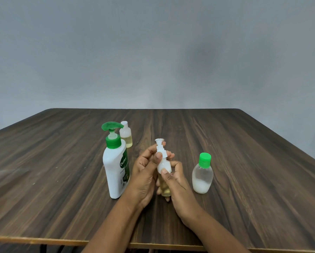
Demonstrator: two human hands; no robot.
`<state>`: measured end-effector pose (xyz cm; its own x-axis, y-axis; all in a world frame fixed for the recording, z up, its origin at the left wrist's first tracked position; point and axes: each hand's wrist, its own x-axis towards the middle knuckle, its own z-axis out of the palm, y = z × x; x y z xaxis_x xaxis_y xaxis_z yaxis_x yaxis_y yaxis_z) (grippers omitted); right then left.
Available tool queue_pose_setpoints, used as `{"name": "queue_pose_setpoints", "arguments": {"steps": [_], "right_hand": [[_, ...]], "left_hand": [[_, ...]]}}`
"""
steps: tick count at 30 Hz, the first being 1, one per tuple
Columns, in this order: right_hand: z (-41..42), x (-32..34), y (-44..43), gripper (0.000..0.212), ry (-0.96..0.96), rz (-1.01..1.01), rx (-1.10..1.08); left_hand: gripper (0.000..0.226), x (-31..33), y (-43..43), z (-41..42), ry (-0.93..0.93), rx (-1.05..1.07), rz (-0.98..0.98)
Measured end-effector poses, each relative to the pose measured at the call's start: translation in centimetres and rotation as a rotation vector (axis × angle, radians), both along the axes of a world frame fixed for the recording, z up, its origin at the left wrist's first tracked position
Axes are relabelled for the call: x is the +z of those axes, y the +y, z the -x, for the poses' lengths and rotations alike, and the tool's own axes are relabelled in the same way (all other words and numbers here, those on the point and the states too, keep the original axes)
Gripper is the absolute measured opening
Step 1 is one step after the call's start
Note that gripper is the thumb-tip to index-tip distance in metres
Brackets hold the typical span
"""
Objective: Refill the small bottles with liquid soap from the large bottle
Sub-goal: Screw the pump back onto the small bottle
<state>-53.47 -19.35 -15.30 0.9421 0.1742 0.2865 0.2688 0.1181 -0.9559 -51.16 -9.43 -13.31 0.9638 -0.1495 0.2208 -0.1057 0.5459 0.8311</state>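
Over the wooden surface, the small clear white-pump bottle of yellow soap stands upright, right hand wrapped round its body, left hand pinching its pump collar, large white green-pump bottle just left.

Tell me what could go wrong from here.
1. The small pump bottle already holds yellowish liquid; if the left hand frees the pump while the right hand lets it tilt, soap may spill.
2. The left hand sits close beside the tall Dettol bottle; a bump might topple it.
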Motion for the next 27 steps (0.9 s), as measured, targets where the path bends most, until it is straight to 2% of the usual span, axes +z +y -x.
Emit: {"name": "queue_pose_setpoints", "arguments": {"steps": [3, 7, 11, 13, 16, 18, 21, 24, 27], "right_hand": [[-0.1, 0.1, -0.1, 0.031, 0.053, -0.064, 0.027], [0.1, 0.1, -0.2, 0.027, 0.064, -0.098, 0.048], [0.1, -0.4, -0.1, 0.012, -0.114, 0.142, -0.116], [0.1, -0.7, 0.0, 0.019, -0.216, 0.259, -0.209], [0.1, -0.7, 0.2, 0.032, -0.246, 0.276, -0.272], [0.2, -0.4, 0.2, 0.040, -0.186, 0.194, -0.250], [0.6, 0.6, -0.3, 0.039, 0.058, -0.072, -0.052], [1.3, 1.4, -1.1, 0.042, 0.272, -0.291, 0.219], [1.1, 1.4, -1.2, 0.047, 0.359, -0.383, 0.306]], "left_hand": [[0.026, -0.1, 0.1, -0.2, -0.038, -0.005, -0.070], [0.027, -0.1, 0.4, -0.3, -0.038, -0.053, -0.032], [0.049, 0.1, -0.1, -0.3, 0.042, 0.033, 0.020], [0.036, 0.0, -0.2, -0.5, 0.049, 0.052, 0.033], [0.029, 0.1, -0.2, -0.4, 0.051, -0.001, 0.015], [0.033, 0.2, -0.1, -0.2, 0.058, -0.050, 0.049], [0.048, 0.1, 0.1, -0.2, 0.014, -0.147, 0.112], [0.043, 0.1, 0.3, 0.0, -0.031, -0.266, 0.161], [0.040, 0.0, 0.3, 0.1, -0.060, -0.250, 0.094]]}}
